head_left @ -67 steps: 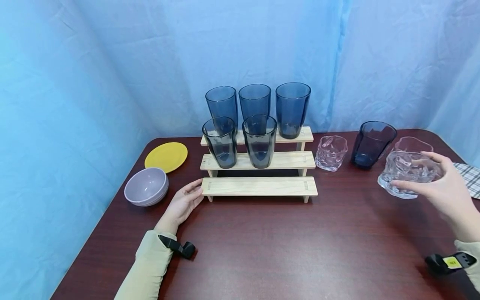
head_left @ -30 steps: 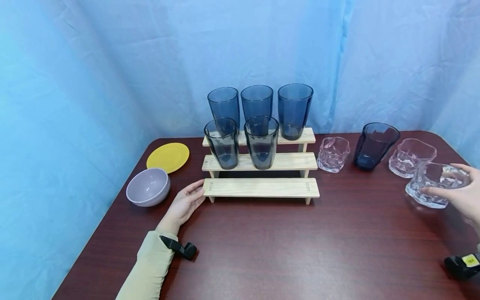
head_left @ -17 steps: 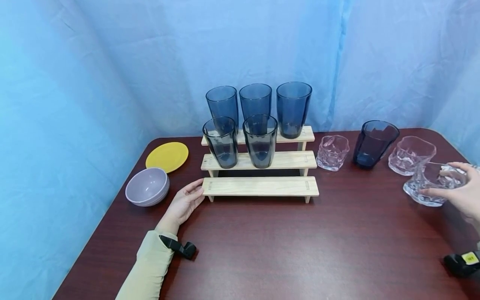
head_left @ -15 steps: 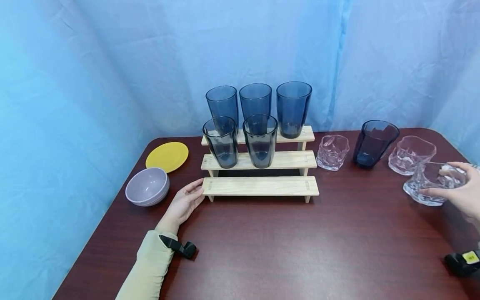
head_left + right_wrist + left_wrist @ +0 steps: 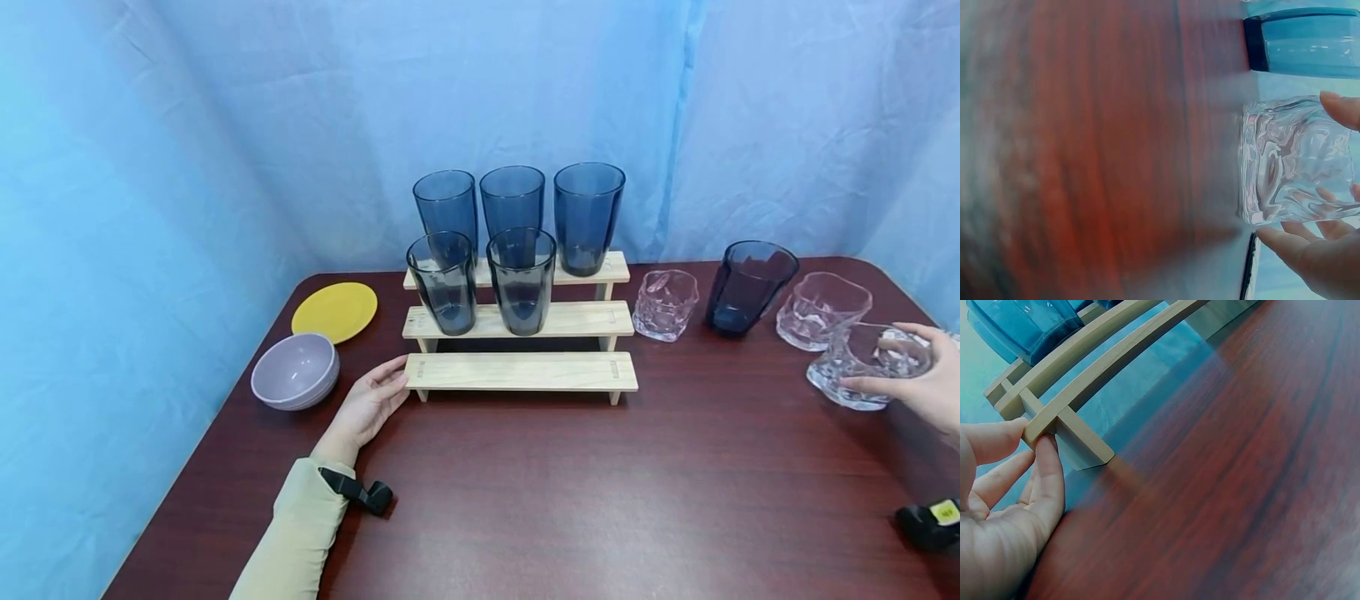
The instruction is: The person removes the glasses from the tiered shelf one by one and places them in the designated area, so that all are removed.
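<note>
My left hand (image 5: 370, 408) pinches the left end of the lowest step of a three-step wooden display stand (image 5: 521, 372). In the left wrist view the thumb lies on top of the board (image 5: 1094, 372) and fingers are under it. At the far right, my right hand (image 5: 930, 383) grips a clear, wavy-sided glass (image 5: 847, 368), thumb on the near side and fingers behind. That glass is upright at the tabletop, just in front of another clear glass (image 5: 813, 325). Several tall blue-grey tumblers (image 5: 588, 221) stand on the upper two steps; the lowest step is bare.
Right of the stand are a small clear glass (image 5: 663, 312) and a dark tumbler (image 5: 746, 292) on the brown table (image 5: 525, 492). A yellow plate (image 5: 334, 311) and a lilac bowl (image 5: 294, 372) lie to the left. Blue curtain (image 5: 337, 125) hangs behind and at the sides.
Since the earliest frame my right hand has moved the clear glass rightward and down to the tabletop; over the last second it hardly moves. My left hand stays at the stand.
</note>
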Tool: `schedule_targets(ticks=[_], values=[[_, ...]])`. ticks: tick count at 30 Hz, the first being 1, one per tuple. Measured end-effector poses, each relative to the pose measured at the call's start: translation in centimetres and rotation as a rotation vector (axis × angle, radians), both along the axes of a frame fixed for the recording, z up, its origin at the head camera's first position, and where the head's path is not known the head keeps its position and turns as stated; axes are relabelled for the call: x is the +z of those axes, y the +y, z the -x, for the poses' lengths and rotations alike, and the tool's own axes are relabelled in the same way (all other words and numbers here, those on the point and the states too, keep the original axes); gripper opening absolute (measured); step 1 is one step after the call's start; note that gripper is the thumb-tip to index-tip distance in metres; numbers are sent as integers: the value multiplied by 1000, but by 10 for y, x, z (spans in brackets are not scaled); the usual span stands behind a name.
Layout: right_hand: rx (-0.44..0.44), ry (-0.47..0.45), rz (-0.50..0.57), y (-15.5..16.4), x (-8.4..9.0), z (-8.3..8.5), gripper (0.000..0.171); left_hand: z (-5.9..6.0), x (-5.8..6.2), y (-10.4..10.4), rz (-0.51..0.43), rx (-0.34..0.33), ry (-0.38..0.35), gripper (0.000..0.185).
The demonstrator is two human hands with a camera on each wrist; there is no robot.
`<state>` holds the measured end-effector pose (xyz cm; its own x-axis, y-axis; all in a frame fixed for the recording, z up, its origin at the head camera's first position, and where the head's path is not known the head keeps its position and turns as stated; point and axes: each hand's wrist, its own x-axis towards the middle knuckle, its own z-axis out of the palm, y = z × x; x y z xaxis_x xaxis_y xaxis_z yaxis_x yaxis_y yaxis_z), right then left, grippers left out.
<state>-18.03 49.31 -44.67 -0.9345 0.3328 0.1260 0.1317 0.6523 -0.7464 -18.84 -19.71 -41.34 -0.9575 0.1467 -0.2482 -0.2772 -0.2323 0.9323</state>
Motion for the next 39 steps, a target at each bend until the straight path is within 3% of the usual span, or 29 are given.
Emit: schedule_targets(ticks=[10,19,23,27,34,39], values=[[15,-22,-140,-18,24,-10,96,1,0,0,2,-6,7,53],[24,83,-159,16,-1,10,110,2,0,0,5,-10,12,53],[5,103,-179,23,-5,15,112,2,-1,1,1,-11,11,53],[-17,181,-171,20,-1,14,106,2,0,1,3,-10,11,53],[-16,243,-126,-43,50,-14,86,1,-1,0,10,-4,0,54],[39,244,-66,-91,87,-35,76,1,-1,0,10,0,-3,54]])
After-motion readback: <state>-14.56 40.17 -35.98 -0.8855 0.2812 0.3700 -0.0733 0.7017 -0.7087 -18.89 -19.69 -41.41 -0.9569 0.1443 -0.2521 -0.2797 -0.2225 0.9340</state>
